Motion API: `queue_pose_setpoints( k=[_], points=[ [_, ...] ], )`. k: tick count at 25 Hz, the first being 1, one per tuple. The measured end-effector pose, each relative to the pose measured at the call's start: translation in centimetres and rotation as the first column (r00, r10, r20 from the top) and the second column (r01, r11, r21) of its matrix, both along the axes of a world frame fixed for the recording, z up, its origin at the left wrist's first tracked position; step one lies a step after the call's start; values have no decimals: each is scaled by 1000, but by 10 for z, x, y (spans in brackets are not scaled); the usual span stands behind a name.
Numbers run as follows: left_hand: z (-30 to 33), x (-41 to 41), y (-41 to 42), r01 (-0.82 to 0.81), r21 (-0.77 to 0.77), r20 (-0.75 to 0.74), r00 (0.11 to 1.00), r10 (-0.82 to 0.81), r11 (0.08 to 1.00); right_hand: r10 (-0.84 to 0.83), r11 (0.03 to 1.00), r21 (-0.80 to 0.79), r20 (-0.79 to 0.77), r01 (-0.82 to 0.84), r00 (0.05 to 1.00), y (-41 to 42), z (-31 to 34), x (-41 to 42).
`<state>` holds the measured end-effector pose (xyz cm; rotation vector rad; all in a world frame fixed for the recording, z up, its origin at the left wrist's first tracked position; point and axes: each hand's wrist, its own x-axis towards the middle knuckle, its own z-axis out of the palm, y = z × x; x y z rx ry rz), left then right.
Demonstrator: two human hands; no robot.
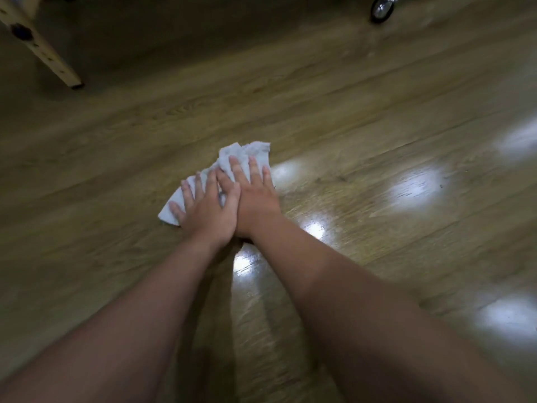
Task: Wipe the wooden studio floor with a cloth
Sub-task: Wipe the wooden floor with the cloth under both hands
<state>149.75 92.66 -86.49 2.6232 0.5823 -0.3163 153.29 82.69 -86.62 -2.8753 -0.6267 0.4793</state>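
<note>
A crumpled white cloth [247, 154] lies on the wooden floor [363, 135] in the middle of the view. My left hand [205, 209] presses flat on the cloth's near left part, fingers spread. My right hand [252, 193] presses flat beside it on the cloth's right part, its fingers pointing away from me. The two hands touch side by side, thumbs overlapping. Most of the cloth is hidden under the palms.
A pale wooden furniture leg [40, 45] stands on the floor at the far left. A small black caster wheel [383, 8] sits at the far right. Bright light reflections shine on the glossy planks to the right of the hands.
</note>
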Motion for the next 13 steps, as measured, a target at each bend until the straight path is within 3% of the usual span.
queue_pose_setpoints(
  k=[6, 13],
  points=[
    [-3, 98, -33, 179, 34, -74, 982, -176, 983, -176, 982, -68, -28, 174, 984, -36, -1, 73],
    [-2, 22, -134, 397, -4, 49, 917, -396, 918, -336, 937, -76, 73, 342, 939, -141, -5, -17]
  ],
)
